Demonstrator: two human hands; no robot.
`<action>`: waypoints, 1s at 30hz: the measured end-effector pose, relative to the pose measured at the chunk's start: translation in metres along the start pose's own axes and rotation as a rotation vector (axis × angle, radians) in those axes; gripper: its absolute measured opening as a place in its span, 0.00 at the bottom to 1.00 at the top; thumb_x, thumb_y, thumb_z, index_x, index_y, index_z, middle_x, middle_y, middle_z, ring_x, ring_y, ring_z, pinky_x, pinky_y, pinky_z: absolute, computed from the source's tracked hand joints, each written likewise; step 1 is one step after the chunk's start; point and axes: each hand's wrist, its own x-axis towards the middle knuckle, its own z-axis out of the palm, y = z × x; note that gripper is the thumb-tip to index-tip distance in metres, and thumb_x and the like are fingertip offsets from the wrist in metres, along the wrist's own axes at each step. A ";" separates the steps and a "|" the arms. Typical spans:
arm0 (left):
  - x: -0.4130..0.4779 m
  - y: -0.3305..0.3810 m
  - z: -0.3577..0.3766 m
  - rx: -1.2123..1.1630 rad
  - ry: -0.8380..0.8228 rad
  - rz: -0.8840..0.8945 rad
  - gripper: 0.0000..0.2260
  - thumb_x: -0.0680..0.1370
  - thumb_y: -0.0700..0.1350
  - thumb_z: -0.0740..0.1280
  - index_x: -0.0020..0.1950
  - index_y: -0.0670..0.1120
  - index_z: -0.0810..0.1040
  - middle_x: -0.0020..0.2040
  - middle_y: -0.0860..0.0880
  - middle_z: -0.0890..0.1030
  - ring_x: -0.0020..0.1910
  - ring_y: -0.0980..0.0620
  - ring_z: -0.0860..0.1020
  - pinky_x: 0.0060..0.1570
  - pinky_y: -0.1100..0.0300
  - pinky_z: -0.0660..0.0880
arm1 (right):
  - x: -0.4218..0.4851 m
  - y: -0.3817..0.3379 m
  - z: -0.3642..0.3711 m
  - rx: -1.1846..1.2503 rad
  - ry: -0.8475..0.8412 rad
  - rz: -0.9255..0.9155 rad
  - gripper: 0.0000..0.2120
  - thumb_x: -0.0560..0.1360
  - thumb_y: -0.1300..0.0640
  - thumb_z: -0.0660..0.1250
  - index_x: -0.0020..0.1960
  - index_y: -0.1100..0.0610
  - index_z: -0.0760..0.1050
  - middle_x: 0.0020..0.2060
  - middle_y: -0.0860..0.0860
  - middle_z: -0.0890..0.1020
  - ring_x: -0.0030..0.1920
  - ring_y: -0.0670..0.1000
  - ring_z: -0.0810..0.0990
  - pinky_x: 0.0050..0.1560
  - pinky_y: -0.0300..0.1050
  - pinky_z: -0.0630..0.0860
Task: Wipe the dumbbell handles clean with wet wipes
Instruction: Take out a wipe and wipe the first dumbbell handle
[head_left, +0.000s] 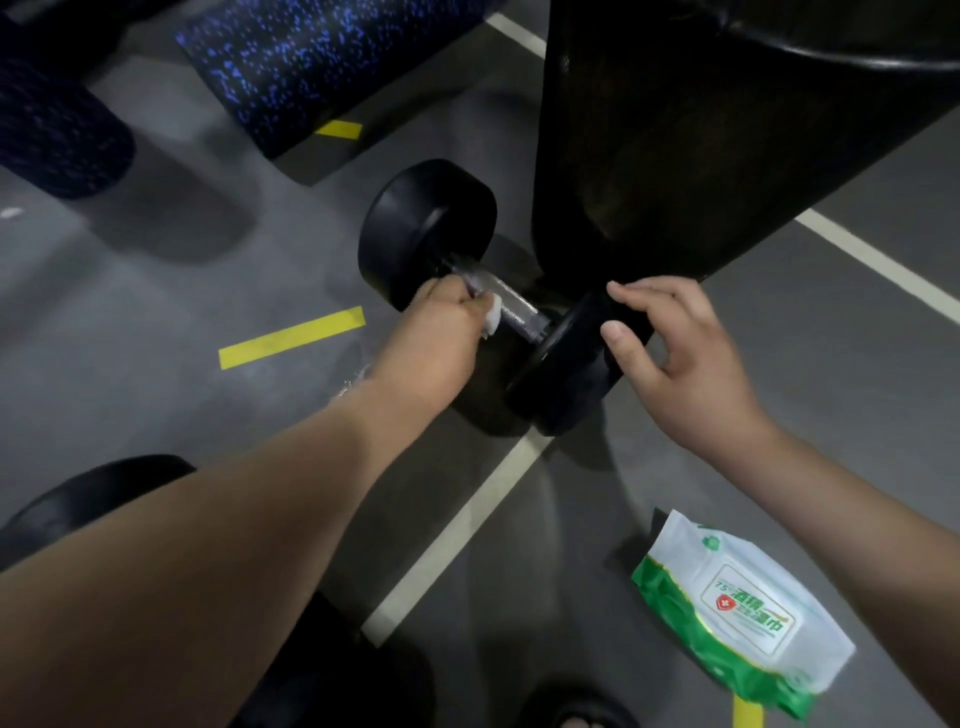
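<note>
Black round-headed dumbbell with knurled steel handle (519, 306), on grey floor (156, 312), long axis far-left to near-right: left hand (441, 322) clenches white wet wipe (492, 314) round handle's far end, right hand (685, 364) rests loose-fingered on near-right head (561, 364).

Two hands are in your frame: your left hand (441, 317) and your right hand (685, 358). Between them is one complete dumbbell (514, 304) with two black heads. One wet wipe (492, 315) is out, and one pack of wet wipes (737, 618) lies on the floor. Beyond are two blue-speckled foam rollers (291, 67), three yellow tape marks (291, 338) and one black padded bench (675, 156). (A dark round shape (83, 499) at lower left may be a second dumbbell, but it is cut off.)
</note>
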 end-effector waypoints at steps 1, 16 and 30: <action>-0.003 0.004 -0.003 -0.124 0.040 -0.118 0.11 0.78 0.39 0.64 0.56 0.45 0.83 0.52 0.43 0.77 0.51 0.46 0.76 0.54 0.59 0.73 | 0.001 -0.003 -0.002 -0.015 -0.003 0.001 0.20 0.81 0.47 0.65 0.68 0.54 0.77 0.61 0.49 0.75 0.56 0.47 0.77 0.59 0.30 0.70; -0.097 0.055 -0.115 -0.904 0.144 -0.435 0.07 0.78 0.37 0.70 0.43 0.46 0.83 0.33 0.54 0.82 0.33 0.57 0.78 0.37 0.67 0.75 | -0.013 -0.142 -0.014 0.406 -0.233 0.221 0.06 0.73 0.49 0.75 0.47 0.47 0.79 0.40 0.45 0.83 0.39 0.42 0.80 0.43 0.40 0.76; -0.161 0.085 -0.186 -1.206 0.309 -0.751 0.11 0.86 0.45 0.59 0.46 0.45 0.74 0.45 0.43 0.78 0.45 0.46 0.77 0.43 0.54 0.78 | -0.079 -0.205 -0.049 0.531 -0.328 0.308 0.10 0.76 0.66 0.65 0.48 0.53 0.80 0.36 0.52 0.81 0.35 0.50 0.80 0.40 0.49 0.82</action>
